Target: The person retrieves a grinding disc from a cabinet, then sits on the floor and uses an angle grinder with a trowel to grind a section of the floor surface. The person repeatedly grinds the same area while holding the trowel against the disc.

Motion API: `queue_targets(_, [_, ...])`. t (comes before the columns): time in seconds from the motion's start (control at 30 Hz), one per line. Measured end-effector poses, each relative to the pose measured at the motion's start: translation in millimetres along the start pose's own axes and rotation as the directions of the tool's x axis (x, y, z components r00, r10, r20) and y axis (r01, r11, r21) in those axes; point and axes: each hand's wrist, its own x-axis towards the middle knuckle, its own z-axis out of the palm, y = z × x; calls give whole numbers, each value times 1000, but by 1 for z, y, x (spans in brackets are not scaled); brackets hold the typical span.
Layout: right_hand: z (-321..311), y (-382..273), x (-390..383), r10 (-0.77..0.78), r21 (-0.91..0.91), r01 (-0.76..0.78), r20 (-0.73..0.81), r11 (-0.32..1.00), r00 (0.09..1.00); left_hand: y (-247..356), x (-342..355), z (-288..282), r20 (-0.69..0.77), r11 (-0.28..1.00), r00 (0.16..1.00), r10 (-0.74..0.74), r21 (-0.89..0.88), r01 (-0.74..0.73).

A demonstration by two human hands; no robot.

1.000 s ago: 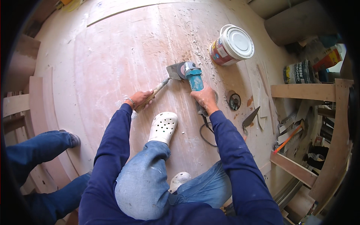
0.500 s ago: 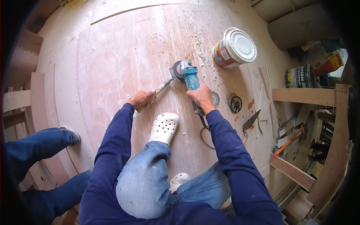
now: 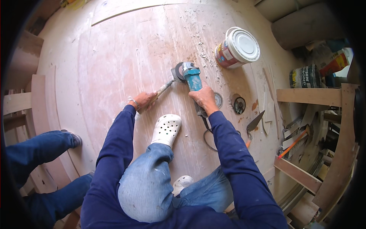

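My right hand (image 3: 205, 97) is wrapped round the body of a blue-green angle grinder (image 3: 195, 81), whose disc (image 3: 180, 71) faces left. My left hand (image 3: 142, 100) is closed on a pale-handled tool (image 3: 164, 88) with a flat grey metal blade (image 3: 175, 75). That blade meets the disc or lies right beside it; whether they touch, and whether the disc spins, I cannot tell. The grinder's black cord (image 3: 206, 139) loops on the floor under my right forearm. A loose round disc (image 3: 218, 100) lies just right of the grinder.
A lidded white bucket (image 3: 244, 45) stands ahead on the right. Near my right arm lie a black disc (image 3: 239, 105) and a pointed trowel (image 3: 254, 121). A wooden frame (image 3: 309, 98) and an orange-handled tool (image 3: 292, 143) are farther right. Another person's legs (image 3: 42, 150) extend at left.
Both hands keep their grips, with the tool's blade still at the grinder disc. Only a very slight shift of the view shows.
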Motion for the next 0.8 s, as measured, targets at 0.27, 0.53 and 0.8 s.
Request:
queue_targets(0.27, [-5,-3,6,-33,-25,34,35,999,999,0,-2,3,-10,999,999,-37,23,37])
queue_targets(0.53, [-4,10,3,-49,13,48,27,999,998,8,-4,2,10,999,1000,14,31,-15])
queue_targets(0.8, [-2,31,-22,-28,-12,28,29,1000,999,6,-8,7,11,1000,1000,-21,-5,21])
